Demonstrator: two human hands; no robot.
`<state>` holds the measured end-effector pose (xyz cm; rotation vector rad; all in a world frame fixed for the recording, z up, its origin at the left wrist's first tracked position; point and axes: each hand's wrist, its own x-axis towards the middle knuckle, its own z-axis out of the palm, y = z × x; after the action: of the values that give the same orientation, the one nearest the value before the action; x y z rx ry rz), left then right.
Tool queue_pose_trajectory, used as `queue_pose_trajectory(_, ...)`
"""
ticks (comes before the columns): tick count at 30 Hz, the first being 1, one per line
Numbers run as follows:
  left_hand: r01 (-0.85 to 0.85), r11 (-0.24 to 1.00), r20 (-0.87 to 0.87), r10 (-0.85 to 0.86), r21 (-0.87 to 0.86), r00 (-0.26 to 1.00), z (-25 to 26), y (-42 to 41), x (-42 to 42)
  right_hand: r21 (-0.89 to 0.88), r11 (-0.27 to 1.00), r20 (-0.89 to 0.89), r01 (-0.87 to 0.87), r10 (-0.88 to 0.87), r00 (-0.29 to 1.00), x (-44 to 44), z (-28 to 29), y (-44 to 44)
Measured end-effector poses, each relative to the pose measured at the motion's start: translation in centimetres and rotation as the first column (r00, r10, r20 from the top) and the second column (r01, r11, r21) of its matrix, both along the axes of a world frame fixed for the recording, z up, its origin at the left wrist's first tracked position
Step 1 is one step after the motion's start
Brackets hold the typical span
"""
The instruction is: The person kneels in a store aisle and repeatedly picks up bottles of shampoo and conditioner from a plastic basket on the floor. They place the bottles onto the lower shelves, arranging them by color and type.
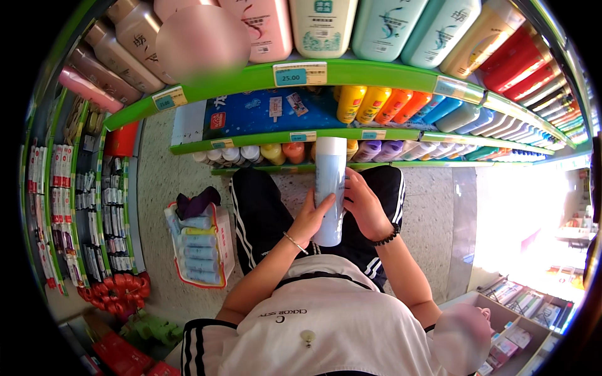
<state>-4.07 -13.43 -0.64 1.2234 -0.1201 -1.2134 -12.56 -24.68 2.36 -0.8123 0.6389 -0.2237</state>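
A tall light-blue bottle (330,188) with a white cap (331,146) stands nearly upright in front of my lap, its cap end toward the shelves. My left hand (311,217) is wrapped around its lower left side, thumb across the front. My right hand (368,205) presses the bottle's right side with curled fingers, the fingertips partly hidden at its edge. On the floor to my left, a white plastic basket (227,249) with a red rim holds several similar light-blue bottles (199,253), one yellowish item (197,231) and a dark purple cloth (199,203) at its far end.
Ahead, green-edged shelves (263,75) carry large pump-style or shampoo-like bottles (324,28). Yellow bottles (352,104) and orange ones sit lower. Another rack (70,202) with small boxes stands left, near a red ribbon-like bundle (115,291). A compartmented display (505,315) is at lower right.
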Motion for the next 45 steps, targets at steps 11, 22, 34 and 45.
queue_pose_trajectory(11, 0.013, 0.860, -0.583, -0.357, -0.510, 0.730, 1.3, 2.8, 2.3, 0.139, 0.966, 0.249, -0.218, 0.178, 0.952, 2.1, -1.1, -0.5)
queue_pose_trajectory(22, -0.126, 0.824, -0.737, -0.411, -0.552, 0.537, 1.1, 2.5, -0.2, 0.400, 0.887, 0.361, -0.233, 0.081, 0.929, 3.8, -1.5, 0.8)
queue_pose_trajectory(34, -0.152, 0.912, -0.818, -0.255, -0.380, 0.516, 3.4, 2.2, -1.1, 0.546, 0.831, 0.189, -0.102, -0.004, 0.982, 2.9, -1.9, 1.2)
queue_pose_trajectory(45, -0.401, 0.869, -0.937, -0.172, -0.290, 0.305, 3.2, 2.2, -1.5, 0.803, 0.596, 0.118, -0.028, -0.112, 0.987, 2.2, -5.0, 2.3)
